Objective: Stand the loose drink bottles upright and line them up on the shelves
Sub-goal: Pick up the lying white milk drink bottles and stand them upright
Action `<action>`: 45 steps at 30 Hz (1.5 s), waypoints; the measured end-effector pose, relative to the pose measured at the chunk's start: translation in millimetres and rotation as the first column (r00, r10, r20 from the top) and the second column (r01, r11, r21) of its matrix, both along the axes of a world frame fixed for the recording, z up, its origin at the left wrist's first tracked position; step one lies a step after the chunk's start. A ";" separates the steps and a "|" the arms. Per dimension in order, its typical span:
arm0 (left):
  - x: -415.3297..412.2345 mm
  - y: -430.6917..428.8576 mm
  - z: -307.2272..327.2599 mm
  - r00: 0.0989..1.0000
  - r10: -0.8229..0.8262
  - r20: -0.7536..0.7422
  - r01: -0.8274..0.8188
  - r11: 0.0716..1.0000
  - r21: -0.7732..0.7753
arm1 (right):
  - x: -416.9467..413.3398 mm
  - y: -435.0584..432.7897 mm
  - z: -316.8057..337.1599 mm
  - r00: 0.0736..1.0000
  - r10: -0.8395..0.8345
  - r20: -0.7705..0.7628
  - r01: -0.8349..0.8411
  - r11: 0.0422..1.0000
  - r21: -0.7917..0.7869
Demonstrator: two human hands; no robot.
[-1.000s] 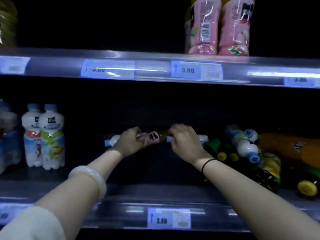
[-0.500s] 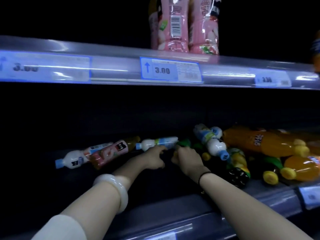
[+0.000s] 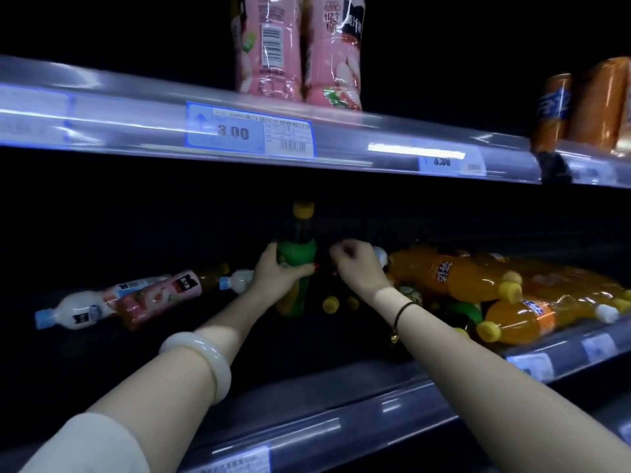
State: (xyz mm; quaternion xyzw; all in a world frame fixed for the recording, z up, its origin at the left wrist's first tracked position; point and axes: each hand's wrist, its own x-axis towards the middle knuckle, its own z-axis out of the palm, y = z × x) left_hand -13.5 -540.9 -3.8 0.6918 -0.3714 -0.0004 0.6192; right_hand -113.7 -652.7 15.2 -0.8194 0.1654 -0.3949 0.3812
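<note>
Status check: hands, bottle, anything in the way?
Left hand grips green bottle, upright. Right hand curled beside it, hold unclear. Orange bottles lying right, pink bottle lying left.

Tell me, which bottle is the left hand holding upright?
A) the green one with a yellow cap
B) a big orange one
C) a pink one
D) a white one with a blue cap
A: the left hand grips the green bottle round its middle, and the bottle stands upright with its yellow cap on top.
</note>
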 end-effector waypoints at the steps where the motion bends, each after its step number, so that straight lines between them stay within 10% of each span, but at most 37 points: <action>1: -0.9 0.0 4.1 1.000 0.003 -0.015 -0.003 1.000 0.007 | -0.5 -5.7 -6.6 0.993 -0.015 -0.113 0.008 0.998 -0.068; 8: -5.7 -3.2 14.1 1.000 -0.011 -0.018 0.013 0.993 0.115 | 5.1 -0.5 -32.9 0.893 0.025 -0.449 -0.165 0.947 -0.275; 13: 17.7 -0.8 14.7 0.986 0.077 -0.149 -0.061 0.992 0.110 | 12.0 -20.4 -49.8 0.599 -0.552 -0.580 -0.323 0.496 -0.806; 20: 30.4 3.0 -1.3 0.975 0.172 -0.140 -0.156 0.981 0.119 | 28.0 -22.5 -59.8 0.692 -0.535 -0.485 -0.293 0.406 -0.865; 25: 36.2 4.6 -12.5 0.972 0.234 -0.012 -0.229 0.959 0.168 | 22.4 -16.8 -30.4 0.734 -0.382 -0.561 -0.307 0.550 -0.777; 29: 37.0 1.6 -11.3 0.978 0.208 0.030 -0.210 0.962 0.173 | 21.1 -30.0 -13.7 0.697 -0.542 -0.471 0.012 0.665 -0.747; 36: 33.0 -12.1 -18.6 0.968 0.251 0.022 -0.251 0.956 0.148 | 5.0 -38.5 -22.2 0.829 -0.300 -0.472 0.219 0.951 -0.221; 40: -3.3 -14.1 -12.7 0.649 0.528 0.548 -0.636 0.772 0.009 | 2.5 -36.7 -13.4 0.875 -0.178 -0.451 0.206 0.978 0.013; 42: -17.0 -22.5 -7.6 0.588 0.314 0.746 -0.482 0.876 0.011 | 0.7 -34.1 -9.5 0.883 -0.141 -0.449 0.204 0.974 0.097; 45: -16.2 -39.3 -16.1 0.682 -0.150 0.716 -0.236 0.882 0.409 | -0.7 -32.7 -6.6 0.927 -0.009 -0.374 0.148 0.927 0.346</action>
